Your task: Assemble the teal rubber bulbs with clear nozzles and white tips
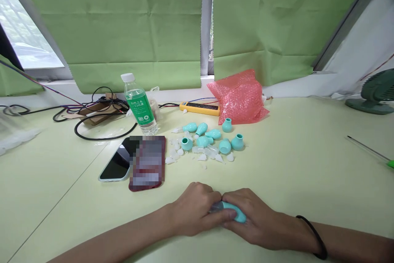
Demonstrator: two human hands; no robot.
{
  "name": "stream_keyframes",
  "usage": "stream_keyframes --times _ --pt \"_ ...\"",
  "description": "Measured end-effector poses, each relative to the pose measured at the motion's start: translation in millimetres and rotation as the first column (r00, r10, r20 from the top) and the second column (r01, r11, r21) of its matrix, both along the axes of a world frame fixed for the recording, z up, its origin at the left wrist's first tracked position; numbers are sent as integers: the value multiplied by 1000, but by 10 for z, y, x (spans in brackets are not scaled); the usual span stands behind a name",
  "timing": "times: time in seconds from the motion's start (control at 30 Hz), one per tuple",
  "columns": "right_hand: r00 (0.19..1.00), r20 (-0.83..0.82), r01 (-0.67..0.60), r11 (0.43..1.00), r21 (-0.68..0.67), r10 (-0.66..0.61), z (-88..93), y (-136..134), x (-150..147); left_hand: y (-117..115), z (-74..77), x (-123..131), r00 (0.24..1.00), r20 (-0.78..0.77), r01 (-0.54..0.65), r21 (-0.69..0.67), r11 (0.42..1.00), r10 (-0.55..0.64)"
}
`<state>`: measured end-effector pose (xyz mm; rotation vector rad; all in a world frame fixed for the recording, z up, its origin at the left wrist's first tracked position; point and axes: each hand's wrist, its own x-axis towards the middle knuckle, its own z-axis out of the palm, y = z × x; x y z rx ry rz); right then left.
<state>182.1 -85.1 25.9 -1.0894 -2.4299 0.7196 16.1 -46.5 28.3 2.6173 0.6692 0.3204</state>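
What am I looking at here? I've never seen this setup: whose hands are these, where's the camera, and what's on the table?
There is no machine: these are a person's two bare hands, seen from one camera worn on their head, looking forward and down. The left hand and the right hand, with a black band on its wrist, meet near the front of the pale table and together grip one teal bulb. Further back lie loose bulbs with small clear tips. Left of them are a phone, a dark red packet and a water bottle; behind are a power strip and a pink bubble-wrap bag.
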Motion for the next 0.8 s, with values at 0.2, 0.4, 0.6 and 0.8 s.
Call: stream_keyframes --times 0.2,0.4,0.6,0.8 --pt "999 26 -35 999 27 34 47 -4 14 -4 56 0 985 160 11 -429 903 65" --pt "988 83 -145 975 168 132 80 8 21 33 3 31 950 248 76 -768 636 187" --pt "992 -64 -77 929 363 108 142 99 171 230 -16 -33 947 76 -287 -232 929 312" --pt "798 -514 480 847 229 -313 343 601 509 334 -142 -28 840 -242 -328 485 811 485"
